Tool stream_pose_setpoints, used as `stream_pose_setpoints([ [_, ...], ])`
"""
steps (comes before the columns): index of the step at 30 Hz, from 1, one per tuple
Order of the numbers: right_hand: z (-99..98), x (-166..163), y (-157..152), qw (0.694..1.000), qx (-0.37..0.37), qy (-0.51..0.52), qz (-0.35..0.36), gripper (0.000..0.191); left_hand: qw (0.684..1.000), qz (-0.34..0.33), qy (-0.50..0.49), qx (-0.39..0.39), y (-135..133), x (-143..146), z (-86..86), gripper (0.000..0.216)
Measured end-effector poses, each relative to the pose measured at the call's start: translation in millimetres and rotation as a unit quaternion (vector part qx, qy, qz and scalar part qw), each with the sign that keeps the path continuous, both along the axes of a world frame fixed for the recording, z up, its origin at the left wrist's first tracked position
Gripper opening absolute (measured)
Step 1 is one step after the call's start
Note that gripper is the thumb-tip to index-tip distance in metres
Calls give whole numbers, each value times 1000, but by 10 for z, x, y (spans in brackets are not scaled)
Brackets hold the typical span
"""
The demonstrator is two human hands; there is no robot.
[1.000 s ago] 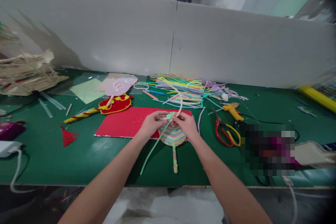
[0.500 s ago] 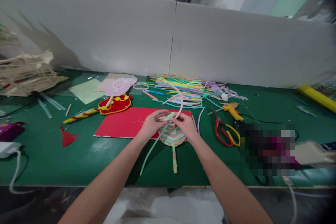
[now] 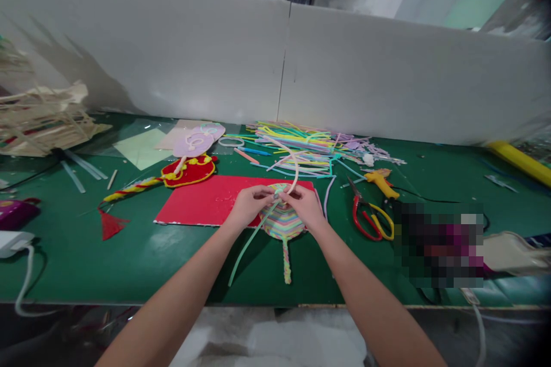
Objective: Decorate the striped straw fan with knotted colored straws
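A round fan [image 3: 283, 223] with pastel stripes and a twisted handle lies partly on a red board [image 3: 193, 206], its handle pointing toward me. Over its upper part, my left hand [image 3: 252, 205] pinches a pale green pipe cleaner [image 3: 247, 250] whose long end trails down to the left. Close beside it, my right hand [image 3: 302, 205] is closed on a cream-pink pipe cleaner [image 3: 296, 164] that curves up and away. Both sets of fingertips nearly meet; how the two stems cross there is too small to tell.
Many coloured pipe cleaners [image 3: 297, 140] lie in a heap at the back. To the right are red-and-yellow scissors [image 3: 370, 218] and a yellow glue gun [image 3: 382, 183]. A red fan [image 3: 193, 173] with a tassel [image 3: 112, 225] and a purple piece [image 3: 198, 140] lie left.
The fingers of my left hand have drawn in a little closer together. The cream-pink stem's free end has shifted slightly left. The fan stays in place.
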State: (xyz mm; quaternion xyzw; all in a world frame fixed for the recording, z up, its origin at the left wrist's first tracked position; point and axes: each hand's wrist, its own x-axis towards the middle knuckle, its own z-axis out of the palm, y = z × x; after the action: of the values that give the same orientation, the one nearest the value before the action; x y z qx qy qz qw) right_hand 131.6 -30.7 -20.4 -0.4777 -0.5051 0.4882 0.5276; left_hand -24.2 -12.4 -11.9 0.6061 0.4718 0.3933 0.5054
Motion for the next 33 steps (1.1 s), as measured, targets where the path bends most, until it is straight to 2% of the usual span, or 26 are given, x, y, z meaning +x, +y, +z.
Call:
stream_pose_setpoints([
  [17,78,-17,-36,1000,-3,-24,3,24,999,-2,7,34,-17,-1,18,26],
  [22,100,-26,-38,1000,-23,4,3,27,1000,13,-7,16,13,-15,-10,25],
  [33,11,-3,-10,997,-49,57,-7,32,997,21,-60,-39,26,-8,3,31],
])
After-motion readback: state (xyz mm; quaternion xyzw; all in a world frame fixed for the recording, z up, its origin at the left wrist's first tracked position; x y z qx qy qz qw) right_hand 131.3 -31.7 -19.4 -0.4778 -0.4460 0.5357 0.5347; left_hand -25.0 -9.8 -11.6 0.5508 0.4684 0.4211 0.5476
